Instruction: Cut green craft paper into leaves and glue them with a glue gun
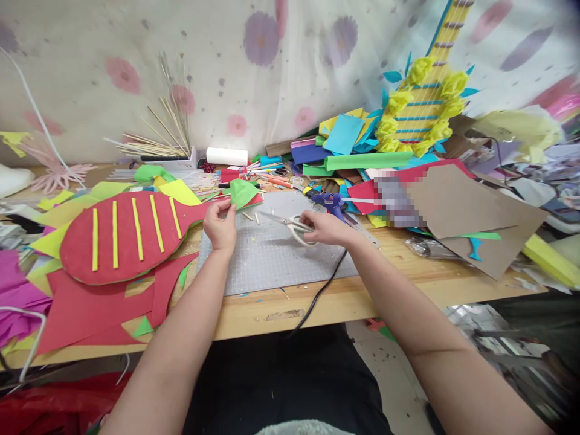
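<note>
The right hand (324, 228) grasps a pair of white-handled scissors (296, 231), their blades pointing left above the grey cutting mat (272, 266) on the desk (244, 320). The left hand (221, 223) has thumb and fingertips drawn together at the lower edge of a crumpled green paper piece (243, 192); whether they grip it, I cannot tell. A red guitar-shaped cutout (124, 238) lies to the left, five yellow strips across its body, its neck reaching behind the left hand. Short pale sticks (247, 215) lie on the mat. A blue glue gun (334, 206) rests just beyond the right hand. Behind, a yellow paper guitar (419, 112) stands tilted, trimmed with yellow ruffles.
</note>
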Action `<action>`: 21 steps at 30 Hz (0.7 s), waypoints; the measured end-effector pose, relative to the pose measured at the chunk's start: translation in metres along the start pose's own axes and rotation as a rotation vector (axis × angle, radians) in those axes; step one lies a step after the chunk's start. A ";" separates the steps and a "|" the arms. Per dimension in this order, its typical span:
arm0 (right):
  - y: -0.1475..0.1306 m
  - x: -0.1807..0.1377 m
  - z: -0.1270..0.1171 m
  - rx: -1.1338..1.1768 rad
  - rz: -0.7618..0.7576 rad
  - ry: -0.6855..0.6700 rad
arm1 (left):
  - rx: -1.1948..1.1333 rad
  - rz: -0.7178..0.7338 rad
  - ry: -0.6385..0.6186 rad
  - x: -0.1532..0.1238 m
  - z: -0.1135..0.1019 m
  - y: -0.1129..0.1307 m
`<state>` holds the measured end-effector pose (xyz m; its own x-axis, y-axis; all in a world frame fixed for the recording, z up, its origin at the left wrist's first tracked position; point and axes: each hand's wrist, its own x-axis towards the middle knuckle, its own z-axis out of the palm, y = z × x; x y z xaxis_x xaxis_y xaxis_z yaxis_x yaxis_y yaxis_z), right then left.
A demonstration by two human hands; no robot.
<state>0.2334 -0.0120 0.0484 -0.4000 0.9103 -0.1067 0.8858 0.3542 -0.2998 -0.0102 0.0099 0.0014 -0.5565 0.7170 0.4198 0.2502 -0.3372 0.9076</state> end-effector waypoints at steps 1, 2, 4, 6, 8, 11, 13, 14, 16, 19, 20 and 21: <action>-0.001 0.000 0.001 0.089 0.021 0.029 | 0.031 0.029 -0.002 0.000 -0.001 -0.001; -0.003 0.001 0.004 0.155 0.030 0.048 | 0.062 0.059 -0.006 -0.001 -0.001 -0.001; -0.011 0.005 0.012 0.211 0.026 0.037 | 0.123 0.112 -0.012 -0.001 -0.003 -0.003; -0.022 0.008 0.020 0.187 0.009 -0.019 | 0.186 0.148 -0.030 0.000 -0.004 -0.004; -0.035 0.010 0.024 0.126 -0.010 -0.060 | 0.246 0.181 -0.057 0.000 -0.006 -0.004; -0.050 0.014 0.024 0.078 -0.033 -0.103 | 0.313 0.223 -0.090 -0.001 -0.006 -0.002; -0.057 0.018 0.023 0.079 -0.041 -0.112 | 0.343 0.237 -0.111 -0.002 -0.006 -0.001; -0.059 0.020 0.023 0.082 -0.040 -0.105 | 0.355 0.242 -0.122 -0.003 -0.005 -0.001; -0.062 0.024 0.024 0.092 -0.033 -0.082 | 0.381 0.253 -0.137 -0.004 -0.004 -0.001; -0.066 0.028 0.025 0.107 -0.020 -0.067 | 0.408 0.259 -0.135 -0.004 -0.003 -0.002; -0.067 0.028 0.026 0.111 -0.014 -0.069 | 0.418 0.257 -0.133 -0.004 -0.003 -0.002; -0.069 0.028 0.026 0.115 -0.006 -0.072 | 0.434 0.255 -0.134 -0.004 -0.003 -0.003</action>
<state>0.1552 -0.0166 0.0418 -0.4250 0.8889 -0.1708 0.8520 0.3292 -0.4070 -0.0113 0.0066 -0.0028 -0.3357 0.7264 0.5997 0.6862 -0.2475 0.6840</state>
